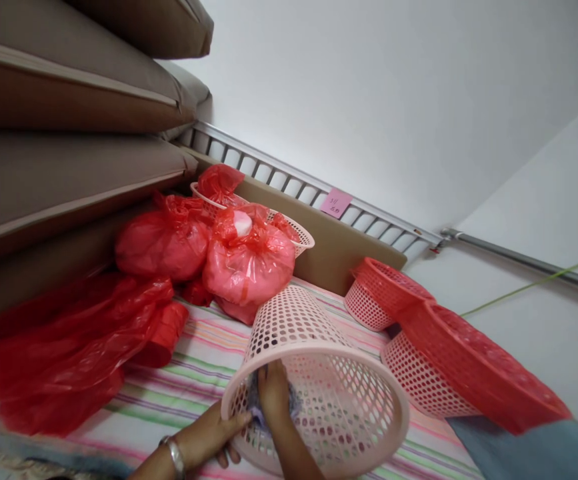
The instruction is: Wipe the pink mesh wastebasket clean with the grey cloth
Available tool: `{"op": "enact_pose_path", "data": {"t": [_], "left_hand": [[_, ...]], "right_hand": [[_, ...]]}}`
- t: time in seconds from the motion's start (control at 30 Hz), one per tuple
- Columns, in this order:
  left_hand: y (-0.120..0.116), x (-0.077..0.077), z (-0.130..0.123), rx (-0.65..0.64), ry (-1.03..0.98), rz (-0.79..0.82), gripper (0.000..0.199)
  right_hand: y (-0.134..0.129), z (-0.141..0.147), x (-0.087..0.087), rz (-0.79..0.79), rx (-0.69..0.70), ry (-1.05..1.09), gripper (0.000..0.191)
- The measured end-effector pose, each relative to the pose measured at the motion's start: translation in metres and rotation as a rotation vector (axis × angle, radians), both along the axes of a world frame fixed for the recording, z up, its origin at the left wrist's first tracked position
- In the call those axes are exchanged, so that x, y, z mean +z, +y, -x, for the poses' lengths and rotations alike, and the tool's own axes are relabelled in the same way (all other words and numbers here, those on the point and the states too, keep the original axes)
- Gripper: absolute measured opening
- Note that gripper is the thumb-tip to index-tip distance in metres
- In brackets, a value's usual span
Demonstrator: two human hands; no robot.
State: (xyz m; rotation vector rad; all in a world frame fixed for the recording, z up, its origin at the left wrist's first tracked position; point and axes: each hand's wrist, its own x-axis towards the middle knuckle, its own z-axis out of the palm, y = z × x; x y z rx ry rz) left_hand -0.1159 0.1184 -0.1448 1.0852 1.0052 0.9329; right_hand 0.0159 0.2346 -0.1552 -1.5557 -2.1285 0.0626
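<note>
A pale pink perforated plastic basket (313,351) lies on its side on the striped bed sheet, its mouth towards me. My left hand (213,430), a silver bangle on its wrist, grips the rim at the lower left, thumb over the edge and fingers outside. Inside the mouth, my right hand (275,393) is closed on a grey-purple cloth (293,403) and presses it to the inner left wall. Part of the cloth is hidden behind my fingers.
Tied red plastic bags (251,270) with pink contents stand beyond the basket. Loose red bags (83,347) lie at left. Two baskets with red bag liners (426,393) stand at right. Stacked brown cushions (69,173) rise at left. A metal bed rail (289,165) runs behind.
</note>
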Motion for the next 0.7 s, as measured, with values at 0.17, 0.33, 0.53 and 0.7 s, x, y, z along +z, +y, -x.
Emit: {"op": "enact_pose_path", "data": {"t": [0.17,0.33,0.53,0.7], "left_hand": [[-0.001,0.008,0.003,0.010,0.020,-0.046,0.064],[-0.002,0.015,0.004,0.021,-0.090,-0.178,0.067],[-0.001,0.015,0.005,0.081,-0.115,-0.212,0.065],[-0.002,0.015,0.004,0.036,-0.018,-0.094,0.068]], "right_hand": [[-0.050,-0.014,-0.042,-0.069,0.056,0.090,0.042],[-0.096,-0.022,-0.074,-0.173,0.107,0.142,0.040],[-0.092,-0.027,-0.069,-0.233,0.212,0.069,0.039],[-0.058,-0.012,-0.050,-0.199,0.126,0.100,0.041]]}}
